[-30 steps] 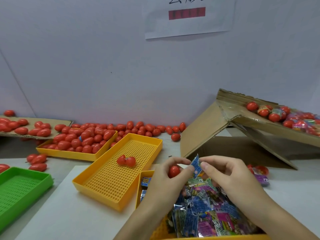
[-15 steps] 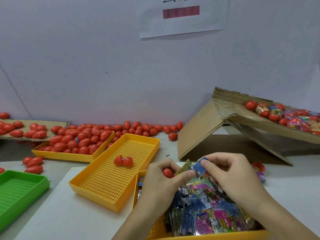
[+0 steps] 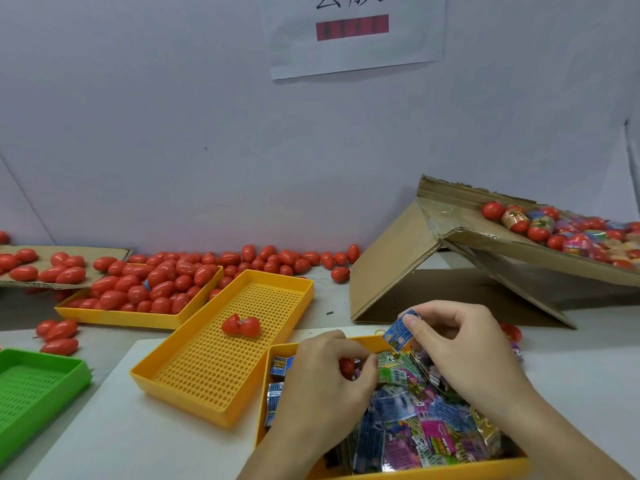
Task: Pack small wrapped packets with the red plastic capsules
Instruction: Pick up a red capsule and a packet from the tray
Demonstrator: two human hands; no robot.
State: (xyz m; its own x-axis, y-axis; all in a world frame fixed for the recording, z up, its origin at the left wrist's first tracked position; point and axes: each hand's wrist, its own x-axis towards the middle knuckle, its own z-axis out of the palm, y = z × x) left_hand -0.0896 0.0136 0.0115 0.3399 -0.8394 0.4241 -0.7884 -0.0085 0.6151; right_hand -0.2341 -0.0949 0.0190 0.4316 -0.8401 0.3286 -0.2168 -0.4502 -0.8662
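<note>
My left hand [image 3: 325, 382] curls round a small red capsule [image 3: 346, 367], low over the yellow tray [image 3: 433, 471] full of wrapped packets [image 3: 415, 431]. My right hand [image 3: 460, 351] pinches a blue packet [image 3: 398, 332] between thumb and forefinger, just right of and above the left hand. Other folded packets are tucked under its fingers. An open red capsule [image 3: 240, 325] lies in the perforated yellow tray [image 3: 194, 375].
A yellow tray of closed red capsules [image 3: 152, 285] sits at back left, with loose capsules [image 3: 277, 259] along the wall. A tilted cardboard box [image 3: 415, 258] at right holds filled capsules [image 3: 554, 230]. A green tray [image 3: 31, 386] is at the left edge.
My left hand has dropped lower toward the packet tray with the capsule. My right hand has lifted the blue packet slightly, so the two hands are a little further apart.
</note>
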